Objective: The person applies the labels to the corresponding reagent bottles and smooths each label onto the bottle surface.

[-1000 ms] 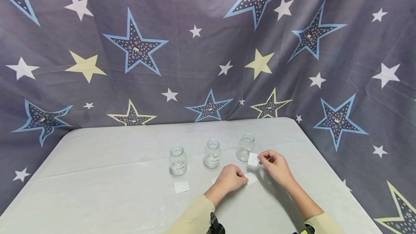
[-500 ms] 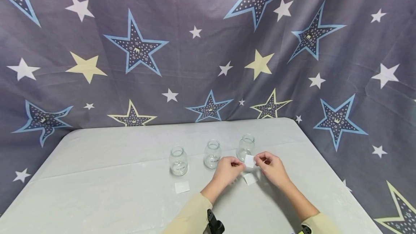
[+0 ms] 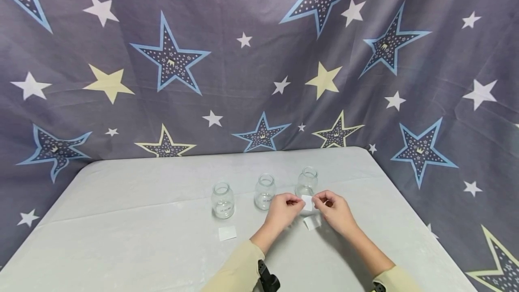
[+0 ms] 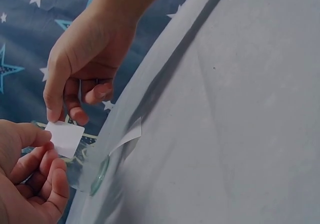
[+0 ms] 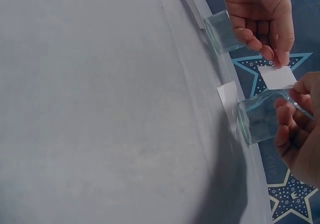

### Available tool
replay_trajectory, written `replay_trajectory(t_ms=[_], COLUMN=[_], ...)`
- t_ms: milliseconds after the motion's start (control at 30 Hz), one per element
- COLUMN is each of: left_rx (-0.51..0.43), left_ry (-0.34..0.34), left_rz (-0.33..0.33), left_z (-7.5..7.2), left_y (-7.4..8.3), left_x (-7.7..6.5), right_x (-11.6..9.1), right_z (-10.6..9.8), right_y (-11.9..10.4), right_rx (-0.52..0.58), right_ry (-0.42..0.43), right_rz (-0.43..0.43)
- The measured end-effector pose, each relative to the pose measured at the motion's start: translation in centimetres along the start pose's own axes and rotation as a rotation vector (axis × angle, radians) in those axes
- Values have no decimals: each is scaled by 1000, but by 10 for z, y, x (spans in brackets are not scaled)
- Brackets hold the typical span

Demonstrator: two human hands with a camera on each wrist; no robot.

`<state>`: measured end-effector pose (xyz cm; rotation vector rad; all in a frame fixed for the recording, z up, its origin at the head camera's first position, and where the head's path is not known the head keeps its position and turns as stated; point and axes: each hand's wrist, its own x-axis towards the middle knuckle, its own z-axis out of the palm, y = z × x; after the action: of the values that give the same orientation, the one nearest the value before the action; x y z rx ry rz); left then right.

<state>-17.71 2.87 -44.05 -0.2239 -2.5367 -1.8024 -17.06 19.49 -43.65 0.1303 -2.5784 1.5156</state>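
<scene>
A small white sticker label (image 3: 307, 203) is stretched between both hands above the table. My left hand (image 3: 279, 214) pinches its left edge between thumb and forefinger. The right edge is pinched by my right hand (image 3: 337, 213); in the left wrist view, the label (image 4: 67, 139) looks blank. Just behind the hands stands the rightmost glass jar (image 3: 307, 178), open at the top, its lower part hidden by label and fingers. Below the hands lies a slightly curled piece of white paper (image 3: 312, 223).
Two more open glass jars stand to the left, the middle jar (image 3: 265, 187) and the left jar (image 3: 222, 199), both with small dark print low on the front. Another white paper piece (image 3: 227, 233) lies before the left one. A starry curtain (image 3: 227, 57) hangs behind the pale tablecloth (image 3: 142, 238).
My left hand has let go of the paper on the table and risen to the label, now pinching its left edge. My right hand has moved slightly left with the label.
</scene>
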Motion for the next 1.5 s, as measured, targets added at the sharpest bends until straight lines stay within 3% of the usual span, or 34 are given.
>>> replay_trajectory(t_ms=[467, 667, 933, 1500], left_rx=[-9, -36, -45, -12], left_ry=[15, 15, 30, 73], left_rz=[-11, -64, -87, -29], left_z=[1, -1, -3, -1], left_y=[-3, -5, -4, -6], left_x=[2, 1, 1, 2], right_x=[-1, -3, -5, -5], right_z=[3, 7, 10, 11], right_y=[3, 0, -1, 4], right_rx=[7, -49, -75, -99], right_ry=[-29, -38, -72, -73], right_rz=[-26, -113, -196, -232])
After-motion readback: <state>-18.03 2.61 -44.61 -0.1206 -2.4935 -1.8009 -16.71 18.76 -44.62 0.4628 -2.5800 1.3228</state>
